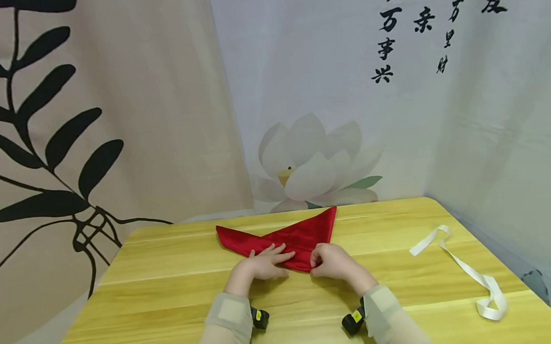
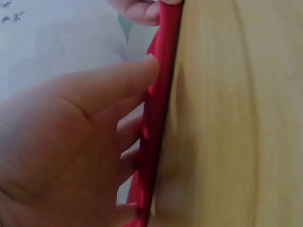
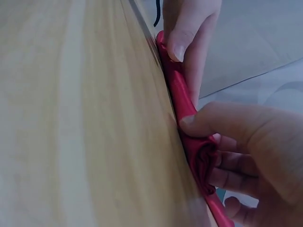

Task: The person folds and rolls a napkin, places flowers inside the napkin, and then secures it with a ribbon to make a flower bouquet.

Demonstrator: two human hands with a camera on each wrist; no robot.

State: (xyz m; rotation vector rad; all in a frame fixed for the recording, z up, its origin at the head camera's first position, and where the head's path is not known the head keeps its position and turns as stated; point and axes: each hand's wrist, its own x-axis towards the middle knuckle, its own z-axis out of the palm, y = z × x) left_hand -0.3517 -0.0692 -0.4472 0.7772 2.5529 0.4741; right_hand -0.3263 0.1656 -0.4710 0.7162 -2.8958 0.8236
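Note:
A shiny red cloth [image 1: 312,233] lies folded on the table, two pointed ends spreading left and right at the far side. Over its near left part my left hand [image 1: 264,265] rests with fingers spread and fairly straight. In the left wrist view the thumb of that hand [image 2: 61,127] touches the cloth's folded near edge [image 2: 158,94]. My right hand [image 1: 335,263] pinches the near right corner. The right wrist view has its thumb and curled fingers [image 3: 227,146] around a rolled, layered end of the red cloth [image 3: 201,156].
A white ribbon [image 1: 471,273] lies loosely curled on the right side of the wooden table [image 1: 170,304]. Behind the table's far edge hangs a curtain [image 1: 167,105] printed with dark leaves, a pale flower and writing. Each wrist wears a small black camera [image 1: 259,318].

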